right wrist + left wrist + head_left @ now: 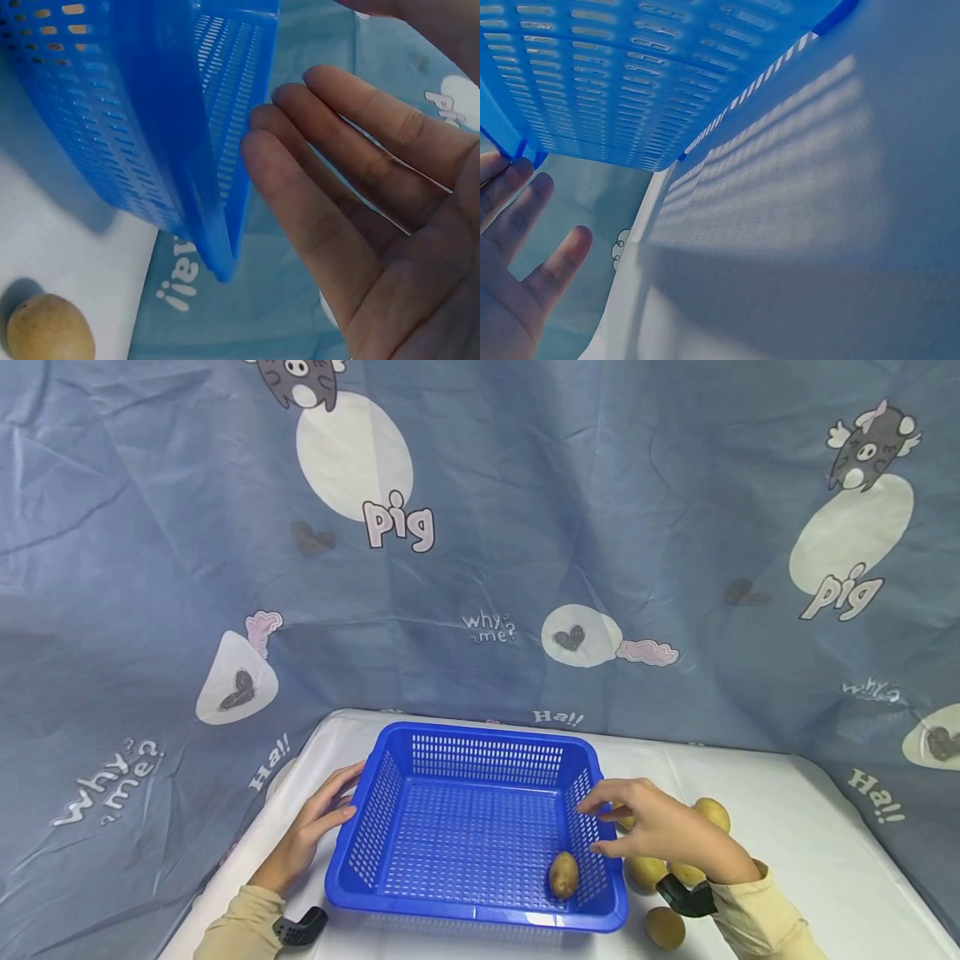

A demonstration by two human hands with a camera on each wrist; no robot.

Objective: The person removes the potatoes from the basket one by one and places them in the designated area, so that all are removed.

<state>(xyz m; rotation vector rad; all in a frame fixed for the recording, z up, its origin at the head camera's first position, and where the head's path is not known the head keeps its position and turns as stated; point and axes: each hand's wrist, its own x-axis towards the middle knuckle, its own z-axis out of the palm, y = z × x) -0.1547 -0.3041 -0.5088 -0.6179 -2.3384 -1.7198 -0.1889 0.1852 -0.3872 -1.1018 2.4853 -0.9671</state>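
Observation:
A blue slotted plastic basket [472, 913] stands on the white table. Inside it, one potato [564, 875] lies near the front right corner. My left hand [309, 828] is at the basket's left side; in the left wrist view its fingertips meet the rim, fingers loosely spread. Over the right rim is my right hand [660, 828], fingers relaxed and apart from the thumb, with nothing between them. The right wrist view shows these fingers [300, 202] right beside the basket rim.
Outside the basket on the right lie several more potatoes, one at the front [665, 928] and another farther back [712, 814]; the right forearm partly covers this group. A blue printed cloth [480, 568] hangs behind the white table [780, 827].

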